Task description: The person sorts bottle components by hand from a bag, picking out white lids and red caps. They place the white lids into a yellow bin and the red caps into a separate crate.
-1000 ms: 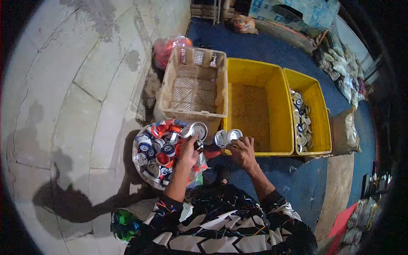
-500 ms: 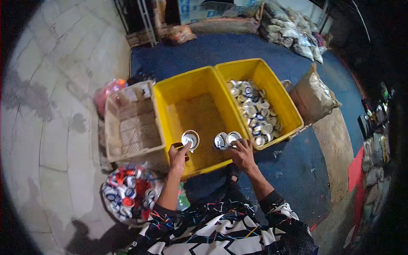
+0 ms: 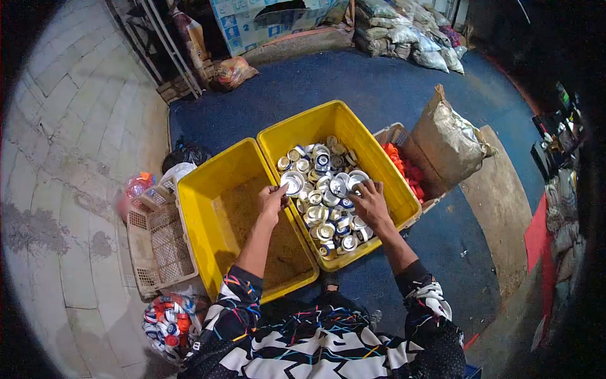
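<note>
My left hand (image 3: 273,199) pinches a round white lid (image 3: 293,183) by its edge, over the near wall between the two yellow tubs. My right hand (image 3: 371,203) is closed on a similar round lid (image 3: 357,179), and a second lid (image 3: 339,185) sits right beside it. Both hands are over the right yellow tub (image 3: 394,215). Inside that tub lies a heap of round lids (image 3: 326,230), white, silvery and blue-rimmed. The left yellow tub (image 3: 214,218) stands against it, with a brownish bottom showing.
Left of the tubs stands a pale plastic crate (image 3: 167,243). A container of red, white and blue caps (image 3: 170,325) is near my left side. On the right, orange-red pieces (image 3: 407,170) fill another crate beside a large sack (image 3: 445,142). Stacked sacks (image 3: 404,31) lie at the back.
My view has turned right. Both hands, still holding lids, have moved from over the left yellow tub to over the right tub with its heap of lids.
</note>
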The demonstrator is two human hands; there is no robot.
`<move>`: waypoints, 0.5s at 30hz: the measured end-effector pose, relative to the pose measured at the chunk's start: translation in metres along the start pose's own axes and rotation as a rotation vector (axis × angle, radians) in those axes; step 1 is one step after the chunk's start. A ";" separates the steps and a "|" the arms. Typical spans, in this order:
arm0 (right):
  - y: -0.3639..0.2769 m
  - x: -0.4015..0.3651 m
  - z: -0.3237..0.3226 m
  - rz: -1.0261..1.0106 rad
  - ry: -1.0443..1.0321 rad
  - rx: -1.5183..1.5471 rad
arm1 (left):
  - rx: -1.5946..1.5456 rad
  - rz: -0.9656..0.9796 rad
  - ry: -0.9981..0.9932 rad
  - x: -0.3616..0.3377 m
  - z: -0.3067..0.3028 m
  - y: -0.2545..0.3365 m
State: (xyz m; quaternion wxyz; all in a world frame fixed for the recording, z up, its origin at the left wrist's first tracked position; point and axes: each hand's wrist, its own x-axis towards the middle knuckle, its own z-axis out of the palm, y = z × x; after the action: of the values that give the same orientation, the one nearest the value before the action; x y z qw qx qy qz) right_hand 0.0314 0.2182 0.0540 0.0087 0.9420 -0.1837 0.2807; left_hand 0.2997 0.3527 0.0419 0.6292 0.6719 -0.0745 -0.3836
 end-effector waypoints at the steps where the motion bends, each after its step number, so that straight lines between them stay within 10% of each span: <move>1: 0.006 0.008 0.003 -0.005 0.009 -0.002 | -0.004 -0.006 0.009 0.011 0.004 0.002; 15: 0.032 0.122 0.090 0.167 0.009 0.073 | -0.079 0.018 0.050 0.101 0.006 0.020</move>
State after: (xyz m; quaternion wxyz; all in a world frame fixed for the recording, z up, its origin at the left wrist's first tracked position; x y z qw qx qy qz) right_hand 0.1617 0.1357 0.0402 -0.0484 0.9217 -0.2514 0.2914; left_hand 0.3734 0.2853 0.0181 0.6603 0.6551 -0.0494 -0.3638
